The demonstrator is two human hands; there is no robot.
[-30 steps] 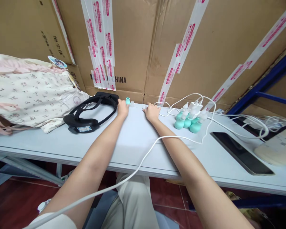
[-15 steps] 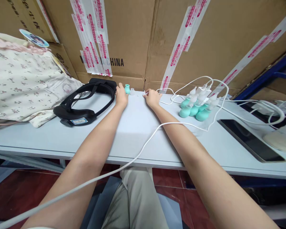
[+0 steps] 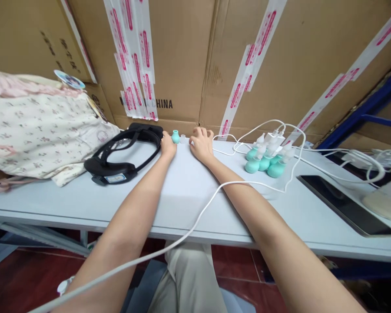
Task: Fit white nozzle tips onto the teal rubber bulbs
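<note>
Toward the back of the table, my left hand (image 3: 168, 145) rests with its fingers curled, between a black headband device and a small teal bulb (image 3: 175, 137). Whatever those fingers hold, if anything, is hidden. The bulb stands upright right beside that hand, its narrow mouth upward. Just to its right is a small translucent piece (image 3: 183, 139). My right hand (image 3: 202, 144) lies farther right, palm down, with arched fingers spread apart. A tiny white piece (image 3: 192, 142) shows at its thumb side; I cannot tell whether it is gripped.
The black headband device (image 3: 127, 152) and a floral cloth bag (image 3: 42, 134) occupy the left. Several teal bulbs with clear tips (image 3: 263, 163) stand at right, near a black phone (image 3: 345, 204). A white cable (image 3: 211, 198) crosses above my forearms. Cardboard boxes (image 3: 182, 52) wall the back.
The right hand has shifted slightly left, and its fingers are more raised and spread. My left hand stays beside the teal bulb. The whole view has tilted upward a little.
</note>
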